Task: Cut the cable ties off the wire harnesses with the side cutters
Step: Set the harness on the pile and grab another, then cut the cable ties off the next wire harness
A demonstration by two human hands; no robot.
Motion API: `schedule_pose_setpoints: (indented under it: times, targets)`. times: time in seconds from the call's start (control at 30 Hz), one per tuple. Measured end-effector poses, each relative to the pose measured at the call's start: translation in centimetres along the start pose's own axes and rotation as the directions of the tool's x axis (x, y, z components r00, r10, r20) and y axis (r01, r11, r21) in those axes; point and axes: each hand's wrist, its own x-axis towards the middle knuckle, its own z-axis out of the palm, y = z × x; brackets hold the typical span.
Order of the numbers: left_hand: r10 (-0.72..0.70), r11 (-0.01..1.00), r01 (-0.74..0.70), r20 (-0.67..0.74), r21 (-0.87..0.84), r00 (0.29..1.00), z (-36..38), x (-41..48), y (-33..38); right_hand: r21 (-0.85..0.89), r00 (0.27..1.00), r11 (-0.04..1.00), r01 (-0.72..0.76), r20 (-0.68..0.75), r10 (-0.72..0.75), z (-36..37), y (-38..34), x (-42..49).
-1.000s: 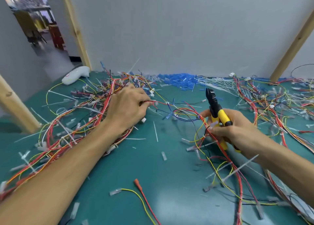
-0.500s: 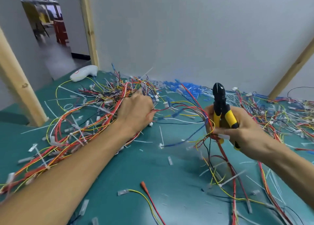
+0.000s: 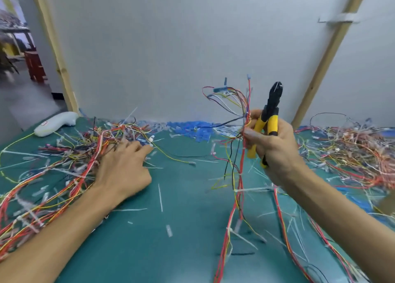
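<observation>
My right hand [image 3: 271,148] is raised above the green table [image 3: 183,250]. It grips the yellow-handled side cutters [image 3: 269,116], jaws pointing up, and pinches a wire harness [image 3: 239,175] of red, yellow and black wires. The harness fans out above my fingers and hangs down to the table, with white cable ties [image 3: 250,190] on it. My left hand [image 3: 124,167] lies flat on the table, fingers spread at the edge of a big tangle of harnesses [image 3: 70,160], holding nothing.
Another heap of wires [image 3: 359,154] lies at the right. Blue tie scraps [image 3: 192,128] pile up against the white wall. Cut white tie pieces [image 3: 160,195] litter the table. A white handheld device [image 3: 55,123] rests at the back left beside a wooden post [image 3: 57,54].
My right hand has lifted the cutters and the harness up off the table. My left hand has let go of the wires and settled flat. The camera has tilted upward.
</observation>
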Motion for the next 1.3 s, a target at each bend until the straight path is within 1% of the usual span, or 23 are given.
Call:
schedule_pose_setpoints:
  times: [0.1, 0.17, 0.23, 0.27, 0.3, 0.33, 0.37, 0.4, 0.43, 0.47, 0.5, 0.57, 0.6, 0.7, 0.77, 0.8, 0.9, 1.03, 1.1, 1.2, 1.3]
  targets:
    - [0.024, 0.997, -0.026, -0.025, -0.075, 0.999, -2.2, -0.7, 1.5, -0.147, 0.995, 0.985, 0.094, 0.043, -0.089, -0.3, -0.1, -0.1]
    - [0.081, 0.993, -0.084, -0.038, -0.084, 0.996, -3.6, -1.2, 2.9, -0.219, 0.988, 0.965, 0.143, 0.083, -0.128, -0.4, 0.0, -0.2]
    - [0.186, 0.976, -0.196, -0.112, -0.091, 0.976, -4.8, -2.0, 4.6, -0.309, 0.98, 0.932, 0.19, 0.109, -0.164, -0.6, 0.0, 0.0]
    - [0.245, 0.956, -0.265, -0.151, -0.125, 0.958, -5.3, -2.4, 5.4, -0.365, 0.977, 0.907, 0.211, 0.12, -0.179, -0.8, 0.0, 0.0]
    - [0.287, 0.921, -0.321, -0.173, -0.221, 0.942, -5.9, -2.8, 6.2, -0.409, 0.974, 0.885, 0.222, 0.13, -0.184, -0.9, -0.1, 0.1]
    - [0.294, 0.854, -0.338, -0.169, -0.395, 0.941, -6.6, -3.0, 7.0, -0.434, 0.973, 0.872, 0.226, 0.145, -0.18, -0.9, -0.2, 0.1]
    - [0.271, 0.748, -0.291, -0.124, -0.597, 0.954, -7.4, -3.1, 7.9, -0.446, 0.971, 0.864, 0.232, 0.165, -0.175, -0.8, -0.4, -0.1]
    - [0.24, 0.605, -0.187, -0.047, -0.774, 0.97, -7.9, -2.8, 8.6, -0.452, 0.967, 0.859, 0.239, 0.188, -0.17, -0.6, -0.5, -0.3]
    - [0.212, 0.441, -0.061, 0.038, -0.896, 0.977, -8.2, -2.4, 9.3, -0.458, 0.964, 0.855, 0.244, 0.214, -0.161, -0.2, -0.5, -0.6]
    - [0.186, 0.304, 0.045, 0.105, -0.952, 0.977, -8.2, -1.8, 9.9, -0.464, 0.959, 0.852, 0.244, 0.244, -0.142, 0.2, -0.4, -1.0]
    - [0.161, 0.209, 0.128, 0.163, -0.969, 0.973, -8.0, -1.3, 10.3, -0.464, 0.954, 0.852, 0.243, 0.275, -0.122, 0.6, -0.2, -1.6]
    - [0.122, 0.064, 0.25, 0.256, -0.966, 0.959, -6.8, -0.8, 10.6, -0.436, 0.949, 0.874, 0.216, 0.304, -0.084, 1.1, 0.5, -2.8]
    - [0.108, 0.015, 0.294, 0.294, -0.956, 0.95, -5.9, -0.9, 10.6, -0.425, 0.951, 0.885, 0.188, 0.304, -0.056, 1.2, 1.0, -3.4]
    - [0.112, 0.006, 0.385, 0.383, -0.923, 0.917, -2.7, -2.1, 10.0, -0.464, 0.95, 0.878, 0.115, 0.31, 0.04, 0.8, 2.7, -4.8]
    - [0.154, -0.053, 0.439, 0.427, -0.897, 0.891, -0.9, -3.0, 9.9, -0.514, 0.949, 0.852, 0.1, 0.307, 0.074, 0.5, 4.0, -5.6]
    - [0.169, -0.072, 0.44, 0.424, -0.895, 0.89, -0.3, -3.4, 10.1, -0.535, 0.949, 0.838, 0.108, 0.308, 0.074, 0.5, 4.4, -5.8]
    - [0.143, -0.053, 0.4, 0.389, -0.915, 0.91, 0.7, -3.9, 10.4, -0.573, 0.939, 0.806, 0.149, 0.338, 0.067, 0.6, 4.7, -6.0]
    - [0.092, -0.074, 0.338, 0.331, -0.938, 0.939, 1.0, -4.2, 10.6, -0.624, 0.924, 0.743, 0.242, 0.382, 0.019, 0.8, 4.2, -6.0]
    - [0.12, -0.077, 0.339, 0.328, -0.938, 0.937, 1.1, -4.2, 10.5, -0.638, 0.919, 0.722, 0.266, 0.395, 0.01, 0.9, 4.2, -6.1]
    - [0.229, -0.088, 0.357, 0.33, -0.93, 0.916, 1.0, -4.0, 10.3, -0.647, 0.888, 0.69, 0.325, 0.459, 0.012, 1.3, 4.1, -6.6]
    - [0.251, -0.024, 0.301, 0.286, -0.953, 0.925, 1.1, -4.4, 10.2, -0.616, 0.847, 0.68, 0.398, 0.531, -0.015, 1.3, 4.1, -7.2]
